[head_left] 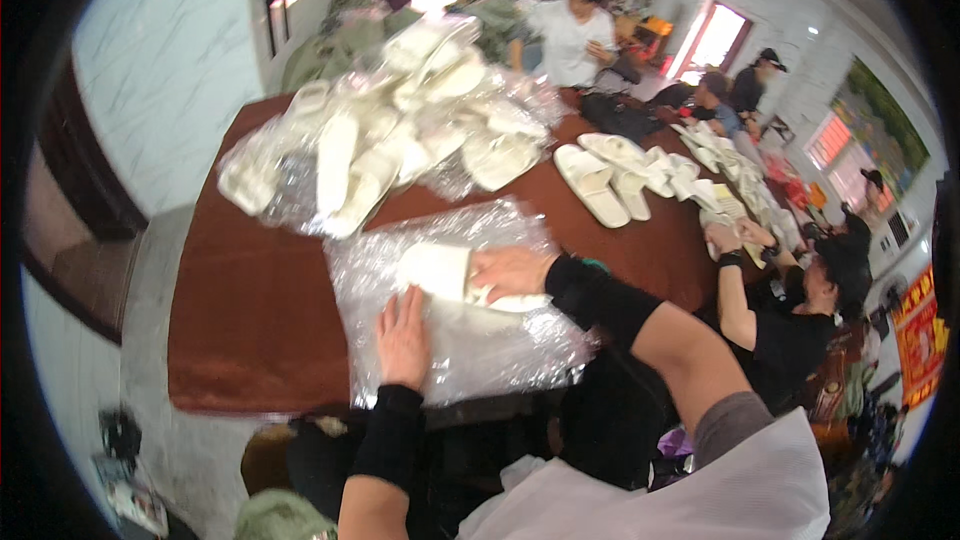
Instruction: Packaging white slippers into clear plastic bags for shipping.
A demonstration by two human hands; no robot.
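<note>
At the centre of the frame, a white slipper [432,268] lies on a clear plastic sheet [470,360] over the brown table [250,330]. The left hand [403,335] rests flat at its near edge, fingers extended and slightly apart; the right hand [510,272] covers its middle, and whether those fingers grip cannot be told. The step appears to be positioning the slipper; the next move probably calls for steadying it while freeing the plastic's edge.
</note>
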